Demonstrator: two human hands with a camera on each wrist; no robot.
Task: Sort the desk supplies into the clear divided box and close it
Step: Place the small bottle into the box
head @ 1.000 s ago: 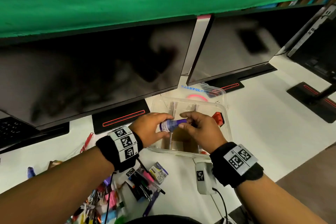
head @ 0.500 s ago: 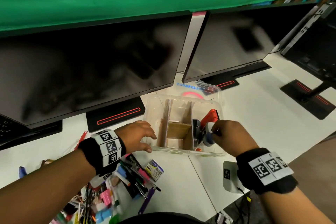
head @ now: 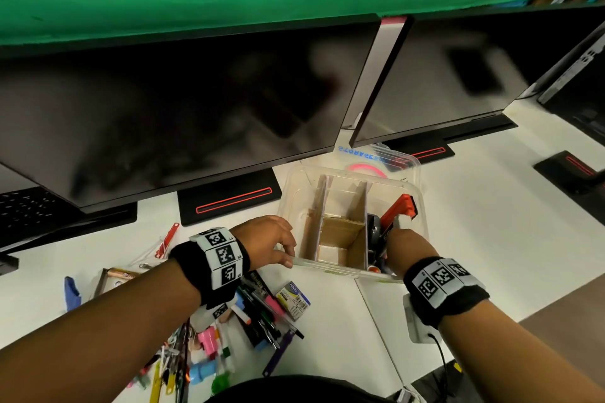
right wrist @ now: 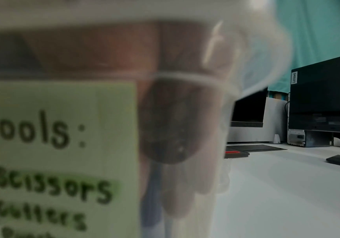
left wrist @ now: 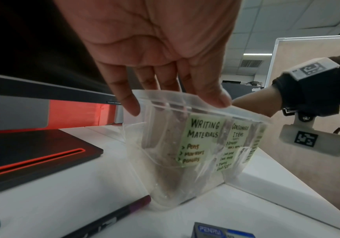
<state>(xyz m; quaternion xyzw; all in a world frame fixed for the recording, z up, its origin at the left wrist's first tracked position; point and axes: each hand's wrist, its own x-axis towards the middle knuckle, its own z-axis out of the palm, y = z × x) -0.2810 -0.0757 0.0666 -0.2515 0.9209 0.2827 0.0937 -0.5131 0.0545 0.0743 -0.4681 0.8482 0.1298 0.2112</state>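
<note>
The clear divided box (head: 416,195) stands open on the white desk, split by cardboard dividers (head: 361,216). Green labels on its front read "Writing Materials" (left wrist: 202,140) and "Tools" (right wrist: 53,145). My left hand (head: 288,252) rests on the box's near-left corner, thumb and fingers on the rim (left wrist: 175,103). My right hand (head: 401,244) reaches down into the right compartment beside a red tool (head: 397,206) and a black item. Through the wall, its fingers (right wrist: 185,193) show blurred next to a bluish tube (right wrist: 152,193). I cannot see whether they grip it.
The clear lid (head: 388,159) lies behind the box, under the monitors. A heap of pens, markers and clips (head: 258,314) and a small staples box (head: 293,296) lie near my left forearm. A monitor foot (head: 229,198) stands left of the box. The desk edge runs at the right.
Both hands held the blue tube over the box a second ago. My right hand then carried it down into the right compartment, while my left hand moved to the box's near-left rim.
</note>
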